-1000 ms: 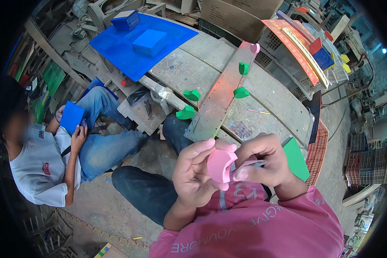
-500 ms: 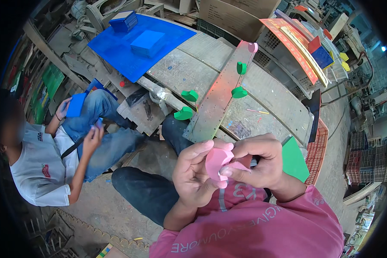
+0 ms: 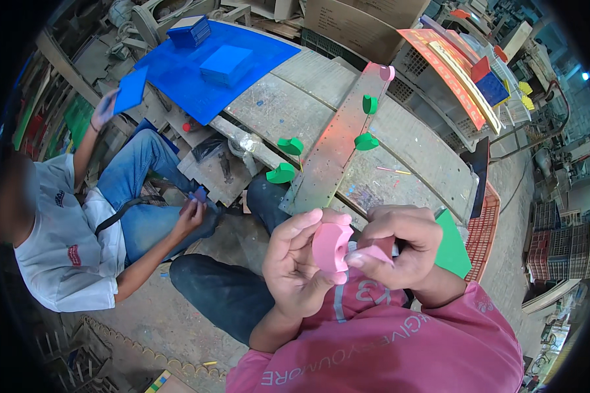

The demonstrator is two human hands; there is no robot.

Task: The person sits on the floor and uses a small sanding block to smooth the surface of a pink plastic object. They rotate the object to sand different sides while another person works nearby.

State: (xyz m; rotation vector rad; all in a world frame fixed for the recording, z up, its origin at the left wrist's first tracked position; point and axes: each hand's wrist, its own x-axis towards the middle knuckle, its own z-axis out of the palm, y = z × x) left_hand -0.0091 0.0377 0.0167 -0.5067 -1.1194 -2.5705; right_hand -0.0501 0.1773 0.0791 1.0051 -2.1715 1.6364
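My left hand [image 3: 298, 255] grips a small pink wooden piece [image 3: 331, 247] with curved edges and a hole in its face. Pinched in my right hand [image 3: 403, 245] is a folded scrap of sandpaper [image 3: 377, 253], pinkish on one face and red-brown on the other. Its tip is close beside the pink piece, in front of my chest. Beyond my hands lies a long, paint-stained board with holes [image 3: 328, 147]. Several green curved pieces [image 3: 280, 173] stand along its sides, and one pink piece [image 3: 388, 73] is at its far end.
Left of me a seated co-worker [image 3: 78, 242] holds up a blue panel [image 3: 132, 90]. Stacks of blue tiles [image 3: 226, 65] rest on a blue sheet [image 3: 196, 105] on the wooden table [image 3: 269, 101]. A green panel [image 3: 451, 245] and red crate [image 3: 484, 229] stand to my right.
My right hand has drawn slightly right with the sandpaper, away from the pink piece, uncovering its hole. The co-worker has raised the blue panel and moved the other hand lower and rightward.
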